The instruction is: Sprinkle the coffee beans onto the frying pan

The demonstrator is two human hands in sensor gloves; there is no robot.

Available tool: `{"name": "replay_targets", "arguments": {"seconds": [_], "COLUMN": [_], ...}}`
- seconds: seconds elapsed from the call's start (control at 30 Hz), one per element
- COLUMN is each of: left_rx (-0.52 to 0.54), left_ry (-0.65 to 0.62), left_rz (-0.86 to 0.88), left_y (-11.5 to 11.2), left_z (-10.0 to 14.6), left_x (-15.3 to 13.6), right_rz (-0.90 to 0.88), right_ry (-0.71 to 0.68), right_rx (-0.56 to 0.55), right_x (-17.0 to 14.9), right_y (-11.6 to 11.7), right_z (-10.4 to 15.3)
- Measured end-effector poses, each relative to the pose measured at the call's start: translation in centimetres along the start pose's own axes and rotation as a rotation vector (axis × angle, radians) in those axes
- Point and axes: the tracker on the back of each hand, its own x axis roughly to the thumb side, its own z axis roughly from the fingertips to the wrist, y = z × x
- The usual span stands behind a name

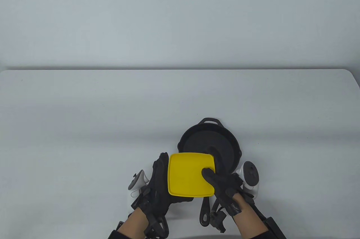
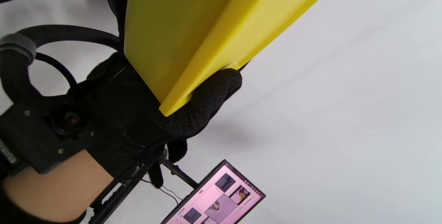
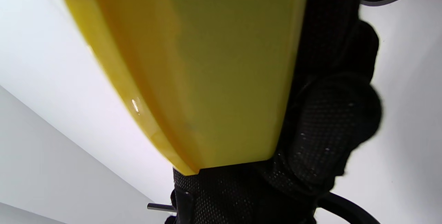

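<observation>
A black cast-iron frying pan [image 1: 209,140] sits on the white table, its long handle [image 1: 205,211] pointing toward me. Both hands hold a yellow square container [image 1: 188,173] above the pan's near-left rim, with a flat yellow face turned up. My left hand [image 1: 161,177] grips its left edge; in the left wrist view its fingers [image 2: 207,96] wrap under the container's corner [image 2: 179,27]. My right hand [image 1: 216,180] grips the right edge and shows beside the container [image 3: 207,61] in the right wrist view. No coffee beans are visible.
The white table [image 1: 84,137] stretches wide to the left, right and far side, with its far edge [image 1: 180,69] against a grey wall. A lit monitor [image 2: 217,196] shows in the left wrist view.
</observation>
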Motion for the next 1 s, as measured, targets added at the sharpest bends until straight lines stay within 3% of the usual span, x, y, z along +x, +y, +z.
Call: {"name": "replay_targets", "arguments": {"seconds": [0.13,0.33,0.53,0.7,1.0], "left_rx": [0.043,0.034,0.091,0.088,0.061], "left_ry": [0.032,0.007,-0.044,-0.063,-0.051], "left_rz": [-0.055,-0.043,-0.179,-0.166,-0.053], "left_y": [0.3,0.6,1.1,0.6,0.7], "left_z": [0.2,0.2,0.6,0.6,0.5], "left_x": [-0.5,-0.6,0.2,0.0,-0.7], "right_rz": [0.154,0.216,0.317,0.204,0.144], "right_ry": [-0.008,-0.019,-0.019,0.004,-0.036], "right_rx": [0.013,-0.017,-0.02,-0.088,-0.039], "right_x": [0.9,1.7,1.8,1.4,1.2], "right_y": [0.1,0.3,0.6,0.5,0.5], "right_z": [-0.1,-0.1,-0.3,0.0,-0.1]}}
